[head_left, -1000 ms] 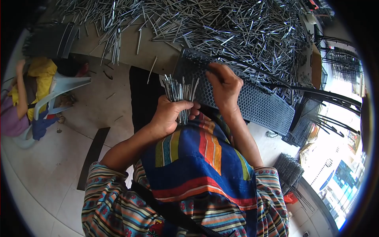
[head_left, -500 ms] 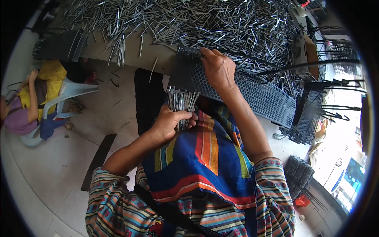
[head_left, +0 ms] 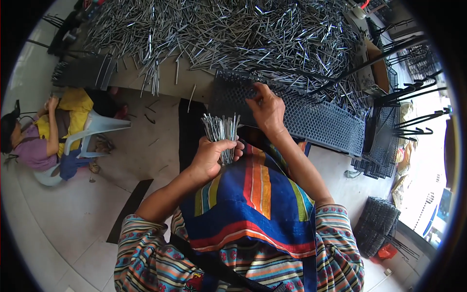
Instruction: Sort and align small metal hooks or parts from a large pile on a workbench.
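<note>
My left hand (head_left: 214, 155) is closed around a bundle of thin metal strips (head_left: 224, 127), held upright over my striped apron, their upper ends fanning out. My right hand (head_left: 270, 111) is over the left part of a dark panel (head_left: 321, 121) pierced with rows of round holes. Its fingers are bent, with the thumb and forefinger apart and no strip visible between them. Short strip ends stand up along the panel's far edge near that hand. The palm side of the right hand is hidden.
A large heap of loose metal strips (head_left: 219, 34) covers the table beyond the panel. Black hooked rods (head_left: 413, 124) jut in at right, near a cardboard box (head_left: 373, 65). Stacked black racks (head_left: 377, 226) stand on the floor. Another person (head_left: 41, 131) sits at left beside a plastic chair (head_left: 95, 129).
My right hand has drawn back from the panel's far edge toward me, and its thumb and forefinger have parted. The left hand keeps its bundle. The whole view has shifted slightly.
</note>
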Available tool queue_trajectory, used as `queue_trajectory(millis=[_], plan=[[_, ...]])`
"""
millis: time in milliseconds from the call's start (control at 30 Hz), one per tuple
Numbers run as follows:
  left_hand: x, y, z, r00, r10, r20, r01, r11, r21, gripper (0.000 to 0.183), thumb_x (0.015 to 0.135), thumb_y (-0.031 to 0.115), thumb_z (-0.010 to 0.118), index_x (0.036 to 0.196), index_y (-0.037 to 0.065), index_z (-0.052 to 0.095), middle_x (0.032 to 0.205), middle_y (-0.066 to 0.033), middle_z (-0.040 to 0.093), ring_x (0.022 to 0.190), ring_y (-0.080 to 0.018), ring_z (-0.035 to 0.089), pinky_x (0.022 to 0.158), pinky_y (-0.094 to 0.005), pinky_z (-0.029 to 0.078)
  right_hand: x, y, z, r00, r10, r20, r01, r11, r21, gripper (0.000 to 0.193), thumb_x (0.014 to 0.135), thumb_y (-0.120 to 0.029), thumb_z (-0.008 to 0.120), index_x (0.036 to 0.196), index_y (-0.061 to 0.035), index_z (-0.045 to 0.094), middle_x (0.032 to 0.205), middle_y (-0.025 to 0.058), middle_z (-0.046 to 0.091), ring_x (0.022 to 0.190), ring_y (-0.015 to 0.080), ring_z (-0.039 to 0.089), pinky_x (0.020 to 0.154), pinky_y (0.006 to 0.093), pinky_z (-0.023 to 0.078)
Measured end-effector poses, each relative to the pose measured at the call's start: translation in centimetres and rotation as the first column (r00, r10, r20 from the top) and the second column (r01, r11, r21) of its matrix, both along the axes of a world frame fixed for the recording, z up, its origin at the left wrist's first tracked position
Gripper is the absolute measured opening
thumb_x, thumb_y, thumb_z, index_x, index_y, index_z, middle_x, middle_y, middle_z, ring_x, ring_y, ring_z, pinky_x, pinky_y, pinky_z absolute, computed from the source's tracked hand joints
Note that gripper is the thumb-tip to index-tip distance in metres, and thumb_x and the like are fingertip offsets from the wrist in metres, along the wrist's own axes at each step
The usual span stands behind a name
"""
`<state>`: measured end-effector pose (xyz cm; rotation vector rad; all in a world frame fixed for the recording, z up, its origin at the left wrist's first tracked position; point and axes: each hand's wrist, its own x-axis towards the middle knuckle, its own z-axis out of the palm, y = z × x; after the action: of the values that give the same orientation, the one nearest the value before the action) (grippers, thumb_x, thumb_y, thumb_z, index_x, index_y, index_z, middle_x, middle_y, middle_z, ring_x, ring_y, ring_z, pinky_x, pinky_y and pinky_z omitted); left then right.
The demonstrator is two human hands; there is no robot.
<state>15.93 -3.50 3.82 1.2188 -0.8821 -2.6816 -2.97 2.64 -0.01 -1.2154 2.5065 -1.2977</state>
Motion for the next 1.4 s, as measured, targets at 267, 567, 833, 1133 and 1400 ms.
queue_trajectory(millis=[267, 567, 833, 1133, 1400], plan=[[-1.5, -2.0, -1.5, 0.999, -0.028, -0.019, 0.028, 0.999, 0.022, 0.017, 0.081, 0.001, 0.062, 0.097, -0.005, 0.062, 0.082, -0.0164, 0.068, 0.069, -0.0233, 0.066, 0.061, -0.0332, 0.054, -1.5, -4.6, 1.4, 0.923, 0.112, -0.369, -0.071, 0.99, 0.123, 0.011, 0.076, -0.013, 0.07, 0.086, -0.0107, 0.067, 0.076, 0.0052, 0.059, 0.064, 0.0287, 0.061, 0.055, 0.0365, 0.047], [-1.7, -3.9, -2.4, 0.999, -0.012, -0.037, 0.015, 0.996, 0.093, 0.019, 0.08, -0.001, 0.06, 0.098, -0.005, 0.061, 0.081, -0.0164, 0.067, 0.068, -0.0237, 0.066, 0.061, -0.0334, 0.054, -2.7, -5.4, 2.2, 0.92, 0.214, -0.328, -0.168, 0.972, 0.163, 0.011, 0.077, -0.013, 0.07, 0.086, -0.0088, 0.069, 0.076, 0.0058, 0.061, 0.063, 0.0279, 0.062, 0.055, 0.0348, 0.047], [-2.6, -4.7, -2.3, 0.997, 0.02, -0.076, -0.009, 0.99, 0.139, 0.012, 0.08, -0.005, 0.058, 0.09, -0.006, 0.063, 0.08, -0.0165, 0.067, 0.067, -0.0233, 0.066, 0.06, -0.0328, 0.053, -2.2, -3.1, 2.8, 0.968, 0.202, -0.148, -0.181, 0.973, 0.14, 0.02, 0.076, -0.007, 0.071, 0.095, -0.0037, 0.068, 0.07, 0.0067, 0.061, 0.055, 0.0169, 0.057, 0.053, 0.0271, 0.044], [-3.2, -4.5, -2.8, 0.996, -0.006, -0.087, 0.017, 0.992, 0.126, 0.014, 0.078, -0.007, 0.058, 0.091, -0.006, 0.063, 0.079, -0.0171, 0.067, 0.067, -0.024, 0.066, 0.06, -0.0327, 0.052, -0.3, -4.1, 3.0, 0.996, 0.054, 0.067, -0.06, 0.993, 0.098, 0.028, 0.072, -0.01, 0.076, 0.098, -0.0035, 0.067, 0.072, 0.0042, 0.062, 0.057, 0.0122, 0.057, 0.053, 0.025, 0.044], [-2.6, -4.7, -2.7, 0.999, 0.023, -0.05, -0.015, 0.988, 0.156, 0.012, 0.078, -0.006, 0.059, 0.09, -0.007, 0.063, 0.078, -0.0168, 0.067, 0.065, -0.0236, 0.065, 0.059, -0.0332, 0.052, -2.9, -5.7, 1.5, 0.974, 0.086, -0.211, -0.061, 0.99, 0.126, 0.011, 0.075, -0.009, 0.072, 0.085, -0.0057, 0.069, 0.075, 0.0071, 0.062, 0.06, 0.025, 0.062, 0.055, 0.0325, 0.048]])
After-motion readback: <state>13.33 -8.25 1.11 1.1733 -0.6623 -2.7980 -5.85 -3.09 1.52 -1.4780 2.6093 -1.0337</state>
